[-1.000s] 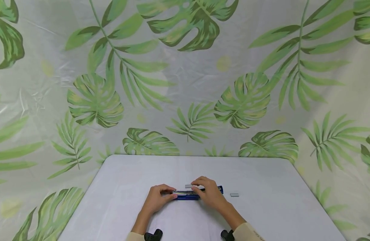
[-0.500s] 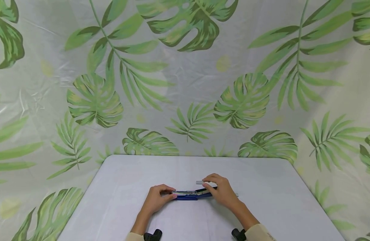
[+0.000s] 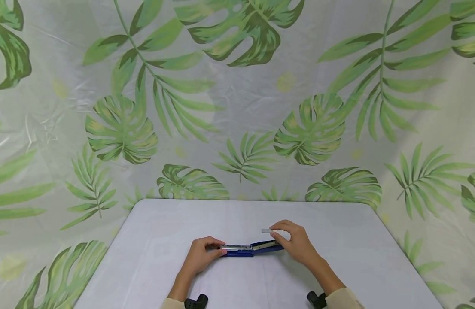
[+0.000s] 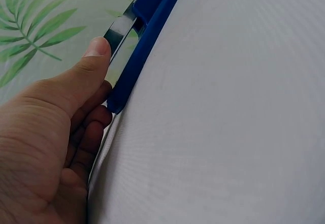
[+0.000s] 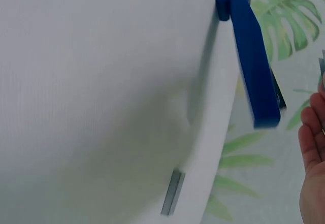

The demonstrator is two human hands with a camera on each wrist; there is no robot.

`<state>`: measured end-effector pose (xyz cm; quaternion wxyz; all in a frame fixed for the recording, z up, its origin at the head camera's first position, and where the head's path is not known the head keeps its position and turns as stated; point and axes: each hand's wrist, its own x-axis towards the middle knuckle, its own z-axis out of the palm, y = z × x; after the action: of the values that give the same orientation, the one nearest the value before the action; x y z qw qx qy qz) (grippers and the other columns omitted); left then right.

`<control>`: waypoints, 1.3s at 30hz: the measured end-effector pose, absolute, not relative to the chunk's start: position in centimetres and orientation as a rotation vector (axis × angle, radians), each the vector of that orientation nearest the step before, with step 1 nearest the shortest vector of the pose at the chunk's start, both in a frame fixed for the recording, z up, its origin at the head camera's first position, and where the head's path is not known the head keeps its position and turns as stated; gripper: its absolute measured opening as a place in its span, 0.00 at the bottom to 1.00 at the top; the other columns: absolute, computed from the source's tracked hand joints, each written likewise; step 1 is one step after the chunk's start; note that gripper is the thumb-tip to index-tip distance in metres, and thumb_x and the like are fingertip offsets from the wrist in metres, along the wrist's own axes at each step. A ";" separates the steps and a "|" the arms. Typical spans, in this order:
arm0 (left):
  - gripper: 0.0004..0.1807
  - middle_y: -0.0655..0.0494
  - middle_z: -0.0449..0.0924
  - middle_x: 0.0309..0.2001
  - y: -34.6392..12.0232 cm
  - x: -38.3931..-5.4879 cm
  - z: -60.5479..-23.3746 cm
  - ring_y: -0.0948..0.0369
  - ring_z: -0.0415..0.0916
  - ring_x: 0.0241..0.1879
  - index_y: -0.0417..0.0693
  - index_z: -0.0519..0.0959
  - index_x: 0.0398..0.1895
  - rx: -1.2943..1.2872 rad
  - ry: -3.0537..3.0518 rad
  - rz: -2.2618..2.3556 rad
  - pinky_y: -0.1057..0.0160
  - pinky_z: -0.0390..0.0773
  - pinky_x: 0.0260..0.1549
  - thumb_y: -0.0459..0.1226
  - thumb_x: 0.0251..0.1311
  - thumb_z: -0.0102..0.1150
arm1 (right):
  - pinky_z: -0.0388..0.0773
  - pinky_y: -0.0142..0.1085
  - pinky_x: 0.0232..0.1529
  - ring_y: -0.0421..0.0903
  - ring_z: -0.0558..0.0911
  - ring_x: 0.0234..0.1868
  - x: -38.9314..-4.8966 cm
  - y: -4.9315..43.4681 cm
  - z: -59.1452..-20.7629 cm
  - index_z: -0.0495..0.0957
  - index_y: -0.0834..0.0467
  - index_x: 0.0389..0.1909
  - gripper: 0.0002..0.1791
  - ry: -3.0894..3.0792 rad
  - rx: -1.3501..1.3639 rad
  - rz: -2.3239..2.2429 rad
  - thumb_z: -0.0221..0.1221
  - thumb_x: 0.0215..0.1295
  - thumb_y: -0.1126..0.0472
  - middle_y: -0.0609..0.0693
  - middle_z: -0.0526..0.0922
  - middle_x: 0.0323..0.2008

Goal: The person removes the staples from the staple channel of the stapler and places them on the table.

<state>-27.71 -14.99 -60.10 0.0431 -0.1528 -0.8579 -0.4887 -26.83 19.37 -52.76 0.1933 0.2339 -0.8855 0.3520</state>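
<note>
A blue stapler (image 3: 237, 253) lies in the middle of the table with its top swung back to the right, baring the silver magazine. My left hand (image 3: 202, 254) pinches the magazine's left end, the thumb (image 4: 96, 51) on the metal in the left wrist view. To the right, my right hand (image 3: 297, 244) pinches a short grey strip of staples (image 3: 266, 231) between thumb and fingertips, behind the raised top (image 5: 254, 66). Only a sliver of that strip shows at the right wrist view's edge.
Another grey strip of staples (image 5: 173, 192) lies on the table, hidden behind the right hand in the head view. The white-covered table (image 3: 164, 223) ends at a leaf-patterned curtain (image 3: 237, 107).
My right hand has moved right and slightly back, carrying the staple strip away from the magazine. It now covers the second strip in the head view. My left hand has stayed put.
</note>
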 end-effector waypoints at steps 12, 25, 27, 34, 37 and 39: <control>0.12 0.69 0.89 0.39 -15.1 -27.8 -60.1 0.69 0.84 0.40 0.64 0.90 0.41 -0.476 -2.627 -1.480 0.66 0.82 0.43 0.53 0.56 0.75 | 0.84 0.47 0.50 0.45 0.87 0.50 -26.8 22.5 -52.6 0.89 0.50 0.46 0.09 -2.471 0.622 0.962 0.70 0.65 0.57 0.40 0.88 0.46; 0.12 0.68 0.89 0.39 -15.1 -27.5 -60.0 0.69 0.84 0.40 0.64 0.90 0.41 -0.478 -2.629 -1.476 0.66 0.82 0.43 0.53 0.56 0.75 | 0.85 0.48 0.48 0.47 0.87 0.48 -26.7 26.3 -52.8 0.90 0.51 0.46 0.09 -2.473 0.569 0.869 0.70 0.65 0.58 0.41 0.88 0.45; 0.13 0.68 0.89 0.39 -15.0 -27.4 -59.9 0.69 0.84 0.40 0.63 0.90 0.42 -0.477 -2.631 -1.486 0.67 0.83 0.43 0.53 0.57 0.75 | 0.85 0.48 0.48 0.48 0.87 0.48 -26.6 26.8 -52.7 0.90 0.51 0.46 0.10 -2.484 0.551 0.857 0.70 0.65 0.58 0.42 0.88 0.45; 0.12 0.69 0.89 0.39 -14.9 -27.4 -59.8 0.70 0.84 0.40 0.64 0.90 0.41 -0.473 -2.633 -1.493 0.67 0.82 0.43 0.53 0.56 0.75 | 0.85 0.47 0.47 0.48 0.87 0.47 -26.3 29.1 -53.0 0.90 0.50 0.45 0.09 -2.494 0.515 0.796 0.71 0.64 0.58 0.42 0.89 0.43; 0.13 0.69 0.89 0.39 -15.0 -27.5 -59.8 0.69 0.84 0.40 0.65 0.90 0.41 -0.470 -2.631 -1.492 0.67 0.82 0.44 0.54 0.56 0.75 | 0.85 0.43 0.47 0.48 0.87 0.46 -26.4 30.0 -53.4 0.91 0.51 0.45 0.10 -2.487 0.514 0.784 0.72 0.63 0.59 0.41 0.89 0.43; 0.13 0.69 0.89 0.39 -15.0 -27.6 -59.8 0.70 0.84 0.41 0.65 0.90 0.42 -0.469 -2.630 -1.497 0.67 0.82 0.44 0.54 0.55 0.75 | 0.84 0.38 0.47 0.48 0.87 0.46 -26.4 30.5 -53.8 0.91 0.52 0.44 0.10 -2.483 0.516 0.786 0.72 0.62 0.60 0.42 0.89 0.43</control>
<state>-27.56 -15.00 -59.77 0.0397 -0.1530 -0.8582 -0.4883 -26.45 30.53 -53.75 0.2411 0.1888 -0.9076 0.2872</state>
